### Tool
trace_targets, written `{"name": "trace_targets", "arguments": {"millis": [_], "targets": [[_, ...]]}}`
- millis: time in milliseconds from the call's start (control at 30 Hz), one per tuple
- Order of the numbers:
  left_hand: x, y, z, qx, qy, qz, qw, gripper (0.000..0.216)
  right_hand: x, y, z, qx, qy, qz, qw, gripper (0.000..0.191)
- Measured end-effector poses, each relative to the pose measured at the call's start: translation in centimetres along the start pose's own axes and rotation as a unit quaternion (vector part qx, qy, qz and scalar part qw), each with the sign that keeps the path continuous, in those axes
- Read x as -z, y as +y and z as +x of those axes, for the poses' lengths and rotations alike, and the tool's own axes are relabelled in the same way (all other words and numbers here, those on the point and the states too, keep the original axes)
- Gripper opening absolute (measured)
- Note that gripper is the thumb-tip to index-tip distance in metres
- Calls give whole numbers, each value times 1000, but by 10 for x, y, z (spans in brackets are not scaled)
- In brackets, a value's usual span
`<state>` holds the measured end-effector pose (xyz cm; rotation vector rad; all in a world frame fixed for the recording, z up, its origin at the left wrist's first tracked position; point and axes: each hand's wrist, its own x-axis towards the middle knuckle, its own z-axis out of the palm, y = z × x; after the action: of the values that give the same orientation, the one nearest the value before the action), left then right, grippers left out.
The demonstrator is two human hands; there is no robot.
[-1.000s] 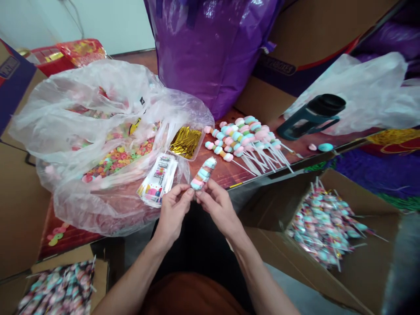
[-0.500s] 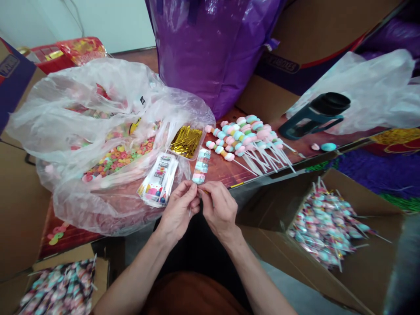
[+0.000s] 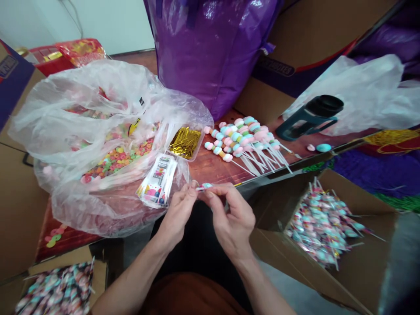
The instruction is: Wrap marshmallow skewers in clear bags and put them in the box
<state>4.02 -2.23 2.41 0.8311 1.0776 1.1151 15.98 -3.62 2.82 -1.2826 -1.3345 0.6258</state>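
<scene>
The wrapped candy (image 3: 206,186) was held between both hands, by the near edge of the tabletop (image 3: 216,170), its visible part lying sideways across the gap. The left hand (image 3: 177,210) pinched near its left end, thumb against fingers; the right hand's (image 3: 234,218) fingers curled around its other end, which was hidden. Neither hand was nearer.

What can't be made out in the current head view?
- Candy between the left hand and right hand: mostly covered by fingers; whether anything is tied around it cannot be told.
- White packets: lettering too small and blurred to read.
- Clear plastic bag: cloudy folds hide some contents.
- Lower-left carton: cut off by the bottom edge.
- Purple bag: its top is cut off by the upper edge.
</scene>
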Motion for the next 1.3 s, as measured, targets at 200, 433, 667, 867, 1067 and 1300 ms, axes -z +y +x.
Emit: {"name": "trace_targets", "arguments": {"millis": [200,433,667,867,1067,1300], "targets": [[-9,-8,-1,32,-38,-36,998,29,8,13,-23,-162,-2,140,977,21],[-6,-23,-5,-94,-29,181,979,13,23,26,-50,-334,-54,257,905,24],[80,4,24,-249,83,394,881,10,118,105,-50,-359,190,273,872,31],[127,8,48,-220,82,460,856,8,208,186,-35,-384,345,111,849,26],[97,1,46,-222,187,339,895,9,96,119,-39,-229,258,24,938,34],[41,3,27,-226,212,208,928,9,-26,23,-20,-203,-22,153,967,30]]}}
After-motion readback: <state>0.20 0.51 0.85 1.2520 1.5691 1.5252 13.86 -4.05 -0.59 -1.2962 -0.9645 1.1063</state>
